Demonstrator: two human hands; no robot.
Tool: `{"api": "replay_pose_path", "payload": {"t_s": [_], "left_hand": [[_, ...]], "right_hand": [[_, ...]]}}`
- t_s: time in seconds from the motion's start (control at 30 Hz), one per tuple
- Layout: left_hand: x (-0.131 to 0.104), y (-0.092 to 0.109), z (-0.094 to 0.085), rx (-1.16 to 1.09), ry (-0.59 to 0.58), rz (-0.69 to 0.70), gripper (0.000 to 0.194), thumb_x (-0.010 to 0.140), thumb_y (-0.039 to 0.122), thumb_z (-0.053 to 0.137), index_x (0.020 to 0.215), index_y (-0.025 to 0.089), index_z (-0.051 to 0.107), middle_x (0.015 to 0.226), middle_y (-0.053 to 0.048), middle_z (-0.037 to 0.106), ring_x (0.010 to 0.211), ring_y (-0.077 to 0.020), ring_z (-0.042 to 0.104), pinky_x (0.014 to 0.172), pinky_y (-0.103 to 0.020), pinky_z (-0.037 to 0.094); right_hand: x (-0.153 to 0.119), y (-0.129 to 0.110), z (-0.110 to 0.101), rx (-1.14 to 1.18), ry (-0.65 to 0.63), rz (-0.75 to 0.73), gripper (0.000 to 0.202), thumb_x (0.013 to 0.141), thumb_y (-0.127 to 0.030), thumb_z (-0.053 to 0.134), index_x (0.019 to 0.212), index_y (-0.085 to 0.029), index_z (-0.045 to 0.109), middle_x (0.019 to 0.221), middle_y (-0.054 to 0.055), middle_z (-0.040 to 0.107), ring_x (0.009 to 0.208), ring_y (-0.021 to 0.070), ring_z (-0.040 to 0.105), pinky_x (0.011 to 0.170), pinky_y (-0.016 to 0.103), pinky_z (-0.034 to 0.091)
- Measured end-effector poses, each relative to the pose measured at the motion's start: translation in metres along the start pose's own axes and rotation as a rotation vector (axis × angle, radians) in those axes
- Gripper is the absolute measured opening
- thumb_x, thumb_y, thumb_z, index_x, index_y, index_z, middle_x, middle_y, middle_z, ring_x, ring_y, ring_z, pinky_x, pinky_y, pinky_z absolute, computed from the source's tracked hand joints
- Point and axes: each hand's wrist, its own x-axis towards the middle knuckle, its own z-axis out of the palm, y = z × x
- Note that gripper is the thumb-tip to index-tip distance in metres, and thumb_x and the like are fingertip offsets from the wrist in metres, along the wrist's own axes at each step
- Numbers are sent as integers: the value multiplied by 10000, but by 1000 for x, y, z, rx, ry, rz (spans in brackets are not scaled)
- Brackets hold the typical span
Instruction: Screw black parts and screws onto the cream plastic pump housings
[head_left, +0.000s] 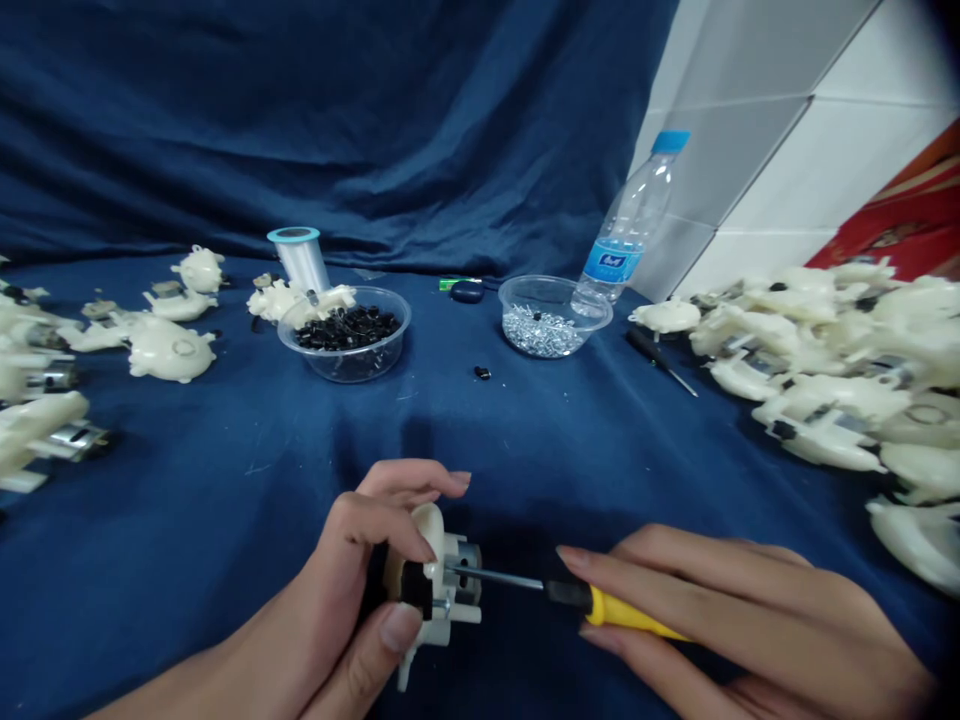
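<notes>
Near the front of the blue cloth, my left hand (367, 570) grips a cream plastic housing (429, 522) with a silver motor (470, 572) set in it. A black part (417, 585) sits against the housing beside my thumb, with a small screw (442, 605) next to it. My right hand (705, 600) is closed around the yellow and black handle of a screwdriver (570, 595). The screwdriver's shaft points left, and its tip meets the housing near my left index finger. Exactly what the tip touches is hard to make out.
A clear bowl of black parts (343, 366) stands at back left, near a wire spool (301, 258). Right of centre is a bowl of screws (544, 335), beside a leaning water bottle (622, 230). Another screwdriver (660, 360) and piled housings (825, 400) lie right; more housings (172, 345) lie left.
</notes>
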Motion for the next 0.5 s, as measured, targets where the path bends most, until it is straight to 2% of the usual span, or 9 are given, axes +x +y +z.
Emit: {"api": "replay_pose_path", "payload": {"t_s": [0.1, 0.2, 0.37, 0.5], "left_hand": [[-1, 0, -4, 19, 19, 20, 117, 1031, 268, 425, 1117, 320, 484, 1369, -39, 543, 1310, -257, 537, 1026, -380, 521], [-2, 1, -1, 73, 81, 60, 166, 972, 181, 477, 1072, 301, 534, 1254, -43, 614, 1226, -264, 597, 975, -389, 541], [-1, 2, 4, 157, 183, 129, 266, 870, 76, 522, 1039, 272, 582, 1135, -43, 663, 1153, -259, 628, 975, -402, 537], [3, -3, -3, 237, 150, 328, 358, 768, -39, 554, 1040, 187, 608, 1062, -57, 679, 1108, -249, 648, 957, -382, 570]], "right_hand": [[4, 0, 1, 29, 12, -1, 254, 954, -187, 601, 1185, -252, 682, 917, 8, 752, 726, 107, 722, 582, 171, 553], [4, 0, 0, 55, 14, 2, 257, 946, -172, 611, 1183, -246, 678, 901, 9, 750, 718, 108, 719, 553, 172, 539], [2, -2, 0, 32, 32, 43, 251, 947, -193, 624, 1174, -275, 693, 934, -7, 756, 759, 100, 727, 613, 158, 556], [0, -3, 1, -6, 44, 62, 250, 936, -221, 643, 1165, -302, 700, 966, -14, 755, 781, 107, 730, 635, 171, 565]]}}
